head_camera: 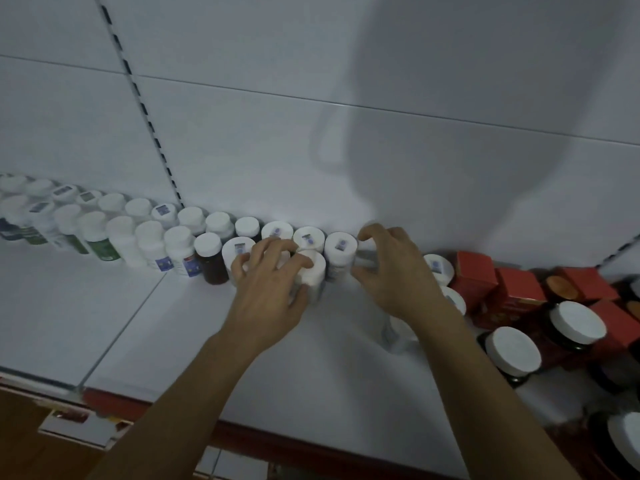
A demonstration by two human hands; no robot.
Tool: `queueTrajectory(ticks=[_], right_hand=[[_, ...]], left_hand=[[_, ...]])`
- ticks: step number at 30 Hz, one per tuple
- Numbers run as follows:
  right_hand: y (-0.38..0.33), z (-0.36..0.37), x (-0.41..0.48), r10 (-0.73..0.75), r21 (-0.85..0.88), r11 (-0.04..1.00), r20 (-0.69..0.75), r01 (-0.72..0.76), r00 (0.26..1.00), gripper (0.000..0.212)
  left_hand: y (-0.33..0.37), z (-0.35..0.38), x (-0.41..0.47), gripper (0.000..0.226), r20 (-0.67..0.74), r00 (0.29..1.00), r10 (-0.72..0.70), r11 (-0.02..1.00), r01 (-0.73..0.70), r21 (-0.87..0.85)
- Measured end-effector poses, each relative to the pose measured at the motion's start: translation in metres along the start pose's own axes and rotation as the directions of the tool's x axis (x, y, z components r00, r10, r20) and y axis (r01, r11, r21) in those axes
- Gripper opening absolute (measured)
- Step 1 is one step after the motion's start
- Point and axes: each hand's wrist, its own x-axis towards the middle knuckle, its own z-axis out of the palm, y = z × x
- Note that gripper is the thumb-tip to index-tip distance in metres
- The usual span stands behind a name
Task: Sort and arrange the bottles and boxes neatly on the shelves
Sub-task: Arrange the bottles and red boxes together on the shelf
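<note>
this looks like a shop, most likely a pharmacy: a white metal display shelf (173, 323) with a slotted upright (145, 112) running up its back panel and a red strip (114, 400) along the front edge. it carries rows of white-capped bottles (121, 233) with printed labels, a cluster of red boxes (474, 275) and dark jars (512, 348) with white lids.

Two hands, left hand (270, 289) and right hand (394, 271), over one shelf (104, 306). White-capped bottles (149, 233) in two rows: thirteen caps countable in the back row, about ten in the front, one of them an amber bottle (211, 261), a few more partly hidden under the hands and three beside the right hand. Red boxes (474, 275): at least four; wide dark jars (512, 349) with white lids: three, one cut by the frame edge; orange-brown-lidded jar (561, 285): one.
</note>
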Motion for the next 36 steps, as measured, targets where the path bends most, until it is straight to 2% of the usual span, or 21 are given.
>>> queueTrajectory(ticks=[3,7,10,14,16,19,25,29,33,36], right_hand=[[0.017,-0.032,-0.015,0.018,-0.092,0.996,-0.032,-0.02,0.999,0.041],[0.036,-0.064,-0.013,0.082,-0.183,0.98,0.023,-0.076,0.996,0.04],[0.041,-0.067,0.006,0.166,-0.289,0.947,0.078,-0.137,0.983,0.04],[0.034,-0.053,0.025,0.224,-0.371,0.918,0.191,-0.141,0.956,0.035],[0.032,-0.047,0.027,0.218,-0.418,0.901,0.2,-0.118,0.955,0.038],[0.032,-0.046,0.022,0.172,-0.436,0.897,0.204,-0.068,0.964,0.038],[0.024,-0.036,0.02,0.035,-0.17,0.985,0.112,-0.016,0.993,0.03],[0.015,-0.018,0.023,0.044,-0.078,0.996,0.033,-0.042,0.998,0.025],[0.018,-0.01,0.022,0.091,-0.079,0.993,0.081,-0.084,0.993,0.011],[0.028,-0.021,0.013,0.059,-0.09,0.995,0.111,-0.049,0.992,0.022]], left_hand=[[0.013,-0.003,0.005,0.029,-0.05,0.998,0.044,0.997,-0.046,-0.057],[0.047,0.005,0.011,0.023,-0.061,0.985,0.163,0.96,-0.173,-0.218],[0.081,0.026,0.008,0.019,0.046,0.972,0.231,0.914,-0.201,-0.352],[0.116,0.054,0.002,0.036,0.193,0.958,0.212,0.867,-0.094,-0.489],[0.121,0.059,0.0,0.043,0.158,0.961,0.226,0.883,-0.134,-0.45],[0.116,0.052,-0.001,0.037,0.072,0.971,0.228,0.904,-0.183,-0.387],[0.072,0.023,0.024,0.036,-0.079,0.993,0.092,0.968,-0.107,-0.226],[0.057,0.015,0.037,0.034,-0.018,0.991,0.135,0.981,-0.136,-0.141],[0.053,0.022,0.031,0.027,0.033,0.995,0.094,0.993,-0.091,-0.079],[0.054,0.028,0.026,0.027,0.063,0.997,0.049,0.997,-0.045,-0.062]])
